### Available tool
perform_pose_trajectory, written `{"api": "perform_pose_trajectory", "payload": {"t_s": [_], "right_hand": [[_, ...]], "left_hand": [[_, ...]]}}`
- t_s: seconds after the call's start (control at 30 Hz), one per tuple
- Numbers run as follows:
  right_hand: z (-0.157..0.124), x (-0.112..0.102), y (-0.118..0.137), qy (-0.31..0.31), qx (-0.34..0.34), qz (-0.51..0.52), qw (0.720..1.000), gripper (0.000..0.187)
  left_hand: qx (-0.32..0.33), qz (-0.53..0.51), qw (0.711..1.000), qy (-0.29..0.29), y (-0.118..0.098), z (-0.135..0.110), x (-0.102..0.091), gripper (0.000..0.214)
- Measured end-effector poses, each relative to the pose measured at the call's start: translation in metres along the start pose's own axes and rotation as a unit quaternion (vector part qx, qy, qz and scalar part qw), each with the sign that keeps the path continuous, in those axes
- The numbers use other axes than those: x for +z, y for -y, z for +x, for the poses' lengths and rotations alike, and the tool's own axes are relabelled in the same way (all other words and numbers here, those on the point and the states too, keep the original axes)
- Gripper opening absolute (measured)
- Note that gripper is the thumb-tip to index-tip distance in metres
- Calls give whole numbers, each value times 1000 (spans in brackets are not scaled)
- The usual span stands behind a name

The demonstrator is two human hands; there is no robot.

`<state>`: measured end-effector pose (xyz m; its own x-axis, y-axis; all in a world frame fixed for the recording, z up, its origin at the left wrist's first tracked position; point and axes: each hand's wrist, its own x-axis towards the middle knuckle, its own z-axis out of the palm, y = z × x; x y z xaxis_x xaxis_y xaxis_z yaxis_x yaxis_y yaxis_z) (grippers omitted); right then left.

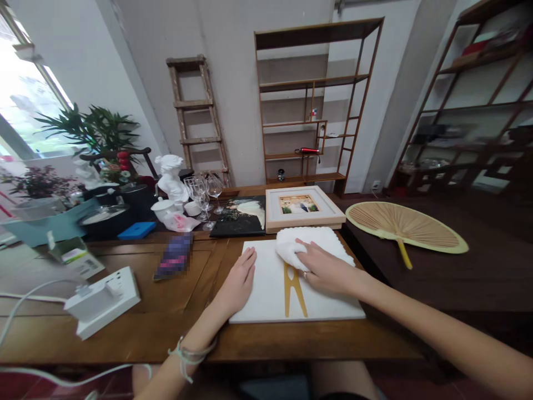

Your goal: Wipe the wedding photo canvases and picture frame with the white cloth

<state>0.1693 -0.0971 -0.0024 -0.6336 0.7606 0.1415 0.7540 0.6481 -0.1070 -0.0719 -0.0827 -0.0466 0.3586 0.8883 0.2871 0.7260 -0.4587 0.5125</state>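
The white board lies beneath the grip, white cloth bunched in the right hand; the left hand rests flat, holding nothing. Dragging cloth might snag the yellow peg-shaped piece just nearside.

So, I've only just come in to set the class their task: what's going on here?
A person is working at a wooden table with both hands on a white board lying flat. The left hand rests open by its left edge. The right hand is on a white cloth, which covers the top of a tan, two-legged piece on the board. A framed picture lies just behind, and a fan is off to the right.
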Motion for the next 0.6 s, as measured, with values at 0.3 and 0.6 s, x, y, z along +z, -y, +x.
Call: {"api": "perform_pose_trajectory", "payload": {"t_s": [0.3,0.6], "right_hand": [[-64,-25,49,94,33,114,988,35],[-57,-31,48,76,41,105,991,24]], "left_hand": [[1,0,1000,3,1,0,1,44],[-1,8,1000,6,2,0,2,44]]}}
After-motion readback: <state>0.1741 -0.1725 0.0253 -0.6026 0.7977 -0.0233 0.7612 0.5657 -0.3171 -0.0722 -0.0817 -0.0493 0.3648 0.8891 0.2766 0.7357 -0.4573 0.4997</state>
